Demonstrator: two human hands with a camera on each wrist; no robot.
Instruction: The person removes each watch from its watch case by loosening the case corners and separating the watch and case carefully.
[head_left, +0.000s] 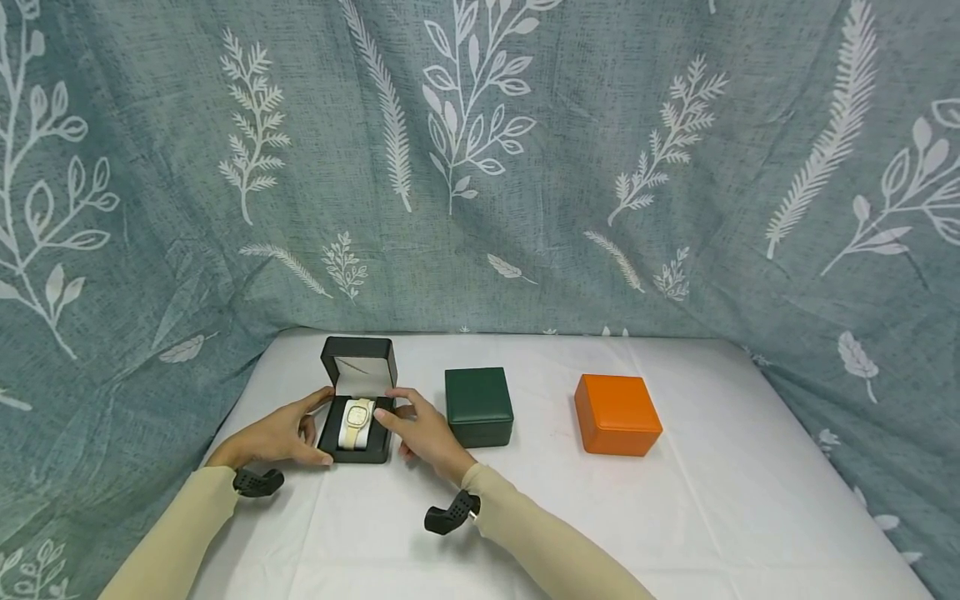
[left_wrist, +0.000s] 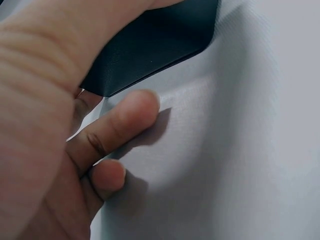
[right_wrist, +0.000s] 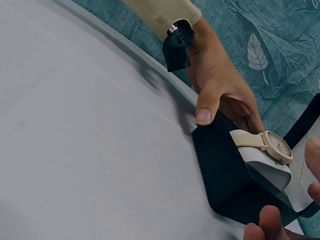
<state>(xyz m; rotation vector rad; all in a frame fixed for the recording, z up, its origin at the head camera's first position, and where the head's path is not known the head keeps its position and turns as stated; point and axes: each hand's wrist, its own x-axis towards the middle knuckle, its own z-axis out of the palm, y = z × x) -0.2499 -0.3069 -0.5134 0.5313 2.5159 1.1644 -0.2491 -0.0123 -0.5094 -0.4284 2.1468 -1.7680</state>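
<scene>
A black watch box (head_left: 353, 457) stands with its lid raised on the left part of the table. Inside, a pale-yellow wristwatch (head_left: 357, 417) with a squarish dial is wrapped round a white cushion (right_wrist: 268, 171). My left hand (head_left: 281, 429) grips the box's left side, thumb at the front corner and index finger toward the back; its other fingers hang loose beside the box in the left wrist view. My right hand (head_left: 423, 429) is at the right side, index finger by the lid's lower edge and thumb extended over the box's rim near the cushion. Thumb contact is unclear.
A closed dark green box (head_left: 478, 406) sits just right of my right hand. Farther right is a closed orange box (head_left: 618, 414). All stand on a white tablecloth (head_left: 555, 517), with a patterned teal curtain (head_left: 525, 275) behind and along both sides.
</scene>
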